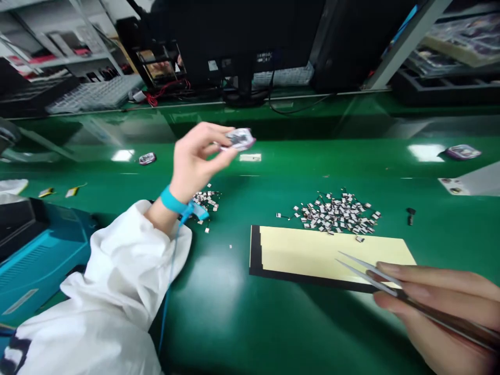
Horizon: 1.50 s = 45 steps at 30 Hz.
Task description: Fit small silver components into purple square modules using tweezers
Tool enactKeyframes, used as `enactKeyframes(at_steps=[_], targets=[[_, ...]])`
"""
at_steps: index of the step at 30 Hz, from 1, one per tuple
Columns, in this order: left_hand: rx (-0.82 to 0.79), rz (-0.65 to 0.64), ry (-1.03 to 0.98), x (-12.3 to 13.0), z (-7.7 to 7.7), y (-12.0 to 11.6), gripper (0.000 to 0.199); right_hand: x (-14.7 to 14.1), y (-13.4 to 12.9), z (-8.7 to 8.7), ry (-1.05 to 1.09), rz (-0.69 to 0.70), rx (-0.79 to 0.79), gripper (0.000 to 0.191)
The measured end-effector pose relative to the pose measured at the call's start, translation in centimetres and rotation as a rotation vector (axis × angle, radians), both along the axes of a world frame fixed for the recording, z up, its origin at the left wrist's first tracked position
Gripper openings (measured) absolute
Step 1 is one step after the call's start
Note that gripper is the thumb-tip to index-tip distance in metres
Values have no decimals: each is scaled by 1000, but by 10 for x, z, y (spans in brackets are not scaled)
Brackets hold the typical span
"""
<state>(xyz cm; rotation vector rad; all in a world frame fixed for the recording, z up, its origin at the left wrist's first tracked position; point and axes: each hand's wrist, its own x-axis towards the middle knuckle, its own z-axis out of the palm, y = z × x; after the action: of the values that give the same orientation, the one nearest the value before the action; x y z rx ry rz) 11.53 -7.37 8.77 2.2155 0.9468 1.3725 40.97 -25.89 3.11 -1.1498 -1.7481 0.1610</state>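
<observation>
My left hand (199, 156), with a blue strap at the wrist, pinches a small roundish white and purple item (241, 139) above the green mat. At the lower right, my right hand (441, 302) holds metal tweezers (371, 273), their tips apart over a pale yellow sheet (297, 250) with black edges. Nothing shows between the tips. Behind the sheet lies a pile of small silver parts with dark leads (339, 212). A second, smaller pile (207, 199) is partly hidden by my left wrist.
A blue machine (50, 260) stands at the left. Purple-edged items lie on the mat at left (147, 159) and right (463, 152). A monitor (250, 36) stands at the back. A blue cord (169, 291) hangs from my wrist strap.
</observation>
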Motion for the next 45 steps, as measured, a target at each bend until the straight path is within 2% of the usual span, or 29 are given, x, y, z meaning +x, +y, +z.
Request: enactKeyframes(at_steps=[2, 5, 6, 8, 10, 12, 14, 18, 19, 21, 26, 30, 33, 36, 39, 42, 45], targets=[[-50, 77, -19, -31, -9, 31, 18, -15, 4, 10, -138, 32, 19, 21], [-161, 229, 16, -72, -40, 67, 25, -38, 10, 24, -193, 75, 13, 17], [-228, 263, 64, -82, -51, 74, 28, -43, 12, 27, -203, 100, 15, 17], [-306, 253, 140, -97, -68, 81, 37, -48, 15, 28, -216, 146, 17, 16], [-320, 240, 196, -103, -73, 81, 46, -49, 16, 25, -212, 151, 0, 13], [-299, 229, 237, -102, -67, 75, 47, -48, 16, 22, -217, 136, -50, 10], [-314, 155, 303, -96, -53, 69, 36, -46, 17, 19, -230, 127, -114, 9], [-445, -226, 634, -81, -27, 59, 27, -41, 20, 12, -226, 128, -146, 12], [-465, -296, 706, -77, -24, 58, 27, -40, 21, 11, -223, 123, -149, 13], [-483, -348, 766, -69, -22, 56, 24, -39, 22, 10, -222, 127, -163, 13], [-504, -335, 741, -64, -30, 55, 21, -42, 23, 10, -232, 146, -193, 11], [-432, -172, 607, -76, -33, 61, 26, -42, 23, 10, -174, 127, -227, 8], [-377, -46, 447, -80, -26, 63, 29, -42, 23, 10, -99, 132, -280, 7], [-319, -27, 230, -62, -9, 46, 23, -44, 24, 10, -84, 159, -300, 13], [-210, -137, 90, -24, 0, 10, 12, -50, 25, 8, -139, 178, -245, 21], [-205, -250, 82, 14, -14, -32, 5, -60, 27, 5, -225, 231, -189, 31], [-394, -254, 169, 34, -41, -61, 17, -76, 25, -1, -321, 293, -150, 22]])
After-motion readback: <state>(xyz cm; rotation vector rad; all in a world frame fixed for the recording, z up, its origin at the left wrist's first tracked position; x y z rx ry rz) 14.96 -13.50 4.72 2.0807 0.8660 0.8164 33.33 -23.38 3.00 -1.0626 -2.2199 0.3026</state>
